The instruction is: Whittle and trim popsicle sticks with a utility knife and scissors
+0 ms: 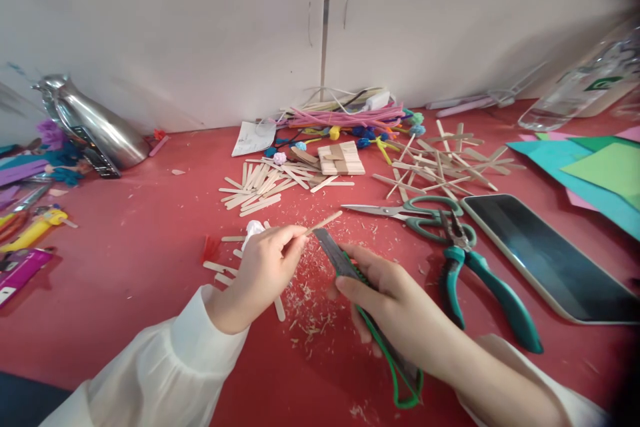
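Observation:
Pinched in my left hand (pixel 267 267) is a wooden craft stick (pixel 326 220), its free end pointing up to the right. My right hand (pixel 387 293) is wrapped round a green-edged utility knife (pixel 367 307). The knife's grey blade (pixel 327 245) is out, and its tip is at the stick close to my left fingertips; whether they touch I cannot tell. Wood shavings (pixel 313 313) lie scattered on the red table under both hands. Several craft sticks (pixel 220 270) and a crumpled white piece (pixel 254 230) lie beside and partly behind my left hand.
Scissors (pixel 405 210), pliers (pixel 465 260) and a phone (pixel 550 253) lie to the right, near coloured paper (pixel 595 167). Behind are piles of craft sticks (pixel 265 180) and pink pipe cleaners (pixel 345 117). A metal jug (pixel 100 123) stands left, a clear bottle (pixel 575 93) right.

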### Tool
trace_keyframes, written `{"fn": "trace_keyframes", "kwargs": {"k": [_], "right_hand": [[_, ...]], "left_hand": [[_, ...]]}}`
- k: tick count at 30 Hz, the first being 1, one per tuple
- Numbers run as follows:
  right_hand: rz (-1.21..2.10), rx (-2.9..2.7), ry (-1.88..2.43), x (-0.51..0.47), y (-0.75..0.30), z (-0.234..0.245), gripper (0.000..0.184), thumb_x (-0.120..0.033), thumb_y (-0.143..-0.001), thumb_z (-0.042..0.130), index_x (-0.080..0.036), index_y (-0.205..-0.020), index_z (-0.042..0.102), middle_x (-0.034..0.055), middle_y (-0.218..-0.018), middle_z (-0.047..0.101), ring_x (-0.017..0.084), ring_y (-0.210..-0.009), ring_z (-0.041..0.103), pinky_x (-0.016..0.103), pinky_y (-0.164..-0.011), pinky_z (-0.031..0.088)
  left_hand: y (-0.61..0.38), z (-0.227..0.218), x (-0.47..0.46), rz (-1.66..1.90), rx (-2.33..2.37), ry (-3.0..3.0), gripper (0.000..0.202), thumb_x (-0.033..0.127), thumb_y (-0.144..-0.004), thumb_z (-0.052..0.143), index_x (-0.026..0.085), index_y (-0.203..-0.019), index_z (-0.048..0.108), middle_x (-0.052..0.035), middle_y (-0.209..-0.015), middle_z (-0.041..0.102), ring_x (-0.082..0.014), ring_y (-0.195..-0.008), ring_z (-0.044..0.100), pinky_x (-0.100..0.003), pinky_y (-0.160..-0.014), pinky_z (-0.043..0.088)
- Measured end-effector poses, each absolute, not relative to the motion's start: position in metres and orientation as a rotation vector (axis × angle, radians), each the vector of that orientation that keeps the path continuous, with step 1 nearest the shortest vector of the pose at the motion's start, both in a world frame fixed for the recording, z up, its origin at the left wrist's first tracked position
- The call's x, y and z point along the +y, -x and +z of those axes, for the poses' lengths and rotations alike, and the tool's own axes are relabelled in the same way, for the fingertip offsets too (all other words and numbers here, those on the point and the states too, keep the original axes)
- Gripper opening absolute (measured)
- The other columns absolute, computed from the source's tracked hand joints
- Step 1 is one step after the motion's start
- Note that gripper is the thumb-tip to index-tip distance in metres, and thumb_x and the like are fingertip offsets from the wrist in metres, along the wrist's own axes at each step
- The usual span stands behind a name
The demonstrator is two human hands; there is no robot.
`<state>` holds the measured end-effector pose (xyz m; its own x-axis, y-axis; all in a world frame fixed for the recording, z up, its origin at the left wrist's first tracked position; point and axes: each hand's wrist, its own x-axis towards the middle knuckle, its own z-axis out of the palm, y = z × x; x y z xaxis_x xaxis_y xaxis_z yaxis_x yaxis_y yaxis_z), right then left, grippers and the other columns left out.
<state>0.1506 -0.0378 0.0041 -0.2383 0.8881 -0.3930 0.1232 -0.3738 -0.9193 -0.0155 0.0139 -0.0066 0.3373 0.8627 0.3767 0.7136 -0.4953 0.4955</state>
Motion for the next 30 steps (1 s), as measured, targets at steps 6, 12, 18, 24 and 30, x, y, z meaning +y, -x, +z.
{"fn": "trace_keyframes", "kwargs": {"k": [6, 12, 18, 24, 30], "right_hand": [[1.776, -1.068, 1.304, -0.037, -0.147, 0.008, 0.027, -0.031, -0.074, 0.05, -0.02, -0.098, 0.046, -0.0026, -0.078, 0.058, 0.003, -0.033, 0.043, 0.017, -0.027, 0.037], [1.876, -0.936, 1.196, -0.036, -0.148, 0.008, 0.036, -0.027, -0.074, 0.052, -0.021, -0.11, 0.046, -0.0031, -0.077, 0.059, 0.003, -0.033, 0.043, 0.016, -0.027, 0.037], [1.607, -1.067, 1.278, -0.039, -0.151, 0.011, 0.039, -0.032, -0.075, 0.054, -0.019, -0.11, 0.044, -0.0074, -0.059, 0.053, 0.005, -0.033, 0.042, 0.018, -0.03, 0.035], [1.311, -0.947, 1.39, -0.026, -0.162, 0.004, 0.029, -0.045, -0.075, 0.057, -0.021, -0.088, 0.048, -0.0087, -0.042, 0.046, 0.008, -0.034, 0.042, 0.019, -0.032, 0.031], [1.32, -0.961, 1.388, -0.019, -0.165, -0.004, 0.026, -0.043, -0.075, 0.059, -0.022, -0.08, 0.045, -0.0085, -0.046, 0.048, 0.007, -0.034, 0.043, 0.019, -0.033, 0.032]], "left_hand": [[0.015, -0.008, 0.013, 0.889, 1.447, -2.354, 0.017, 0.025, -0.084, 0.047, 0.018, -0.085, 0.063, -0.0001, -0.071, 0.068, -0.0106, -0.057, 0.059, -0.021, -0.056, 0.042], [0.014, -0.009, 0.015, 0.942, 1.44, -2.31, 0.016, 0.026, -0.085, 0.048, 0.019, -0.085, 0.063, 0.0006, -0.071, 0.068, -0.01, -0.058, 0.059, -0.02, -0.057, 0.043], [0.017, -0.006, 0.02, 0.927, 1.476, -2.175, 0.019, 0.029, -0.084, 0.048, 0.017, -0.081, 0.063, 0.0015, -0.057, 0.061, -0.0088, -0.047, 0.049, -0.02, -0.048, 0.039], [0.018, -0.009, 0.016, 0.867, 1.294, -1.965, 0.018, 0.029, -0.084, 0.05, 0.017, -0.084, 0.064, -0.0002, -0.065, 0.063, -0.0088, -0.051, 0.052, -0.02, -0.046, 0.042], [0.013, -0.006, 0.011, 0.926, 1.061, -2.099, 0.013, 0.02, -0.082, 0.053, 0.019, -0.088, 0.065, -0.0032, -0.083, 0.067, -0.0122, -0.076, 0.061, -0.025, -0.07, 0.049]]}}
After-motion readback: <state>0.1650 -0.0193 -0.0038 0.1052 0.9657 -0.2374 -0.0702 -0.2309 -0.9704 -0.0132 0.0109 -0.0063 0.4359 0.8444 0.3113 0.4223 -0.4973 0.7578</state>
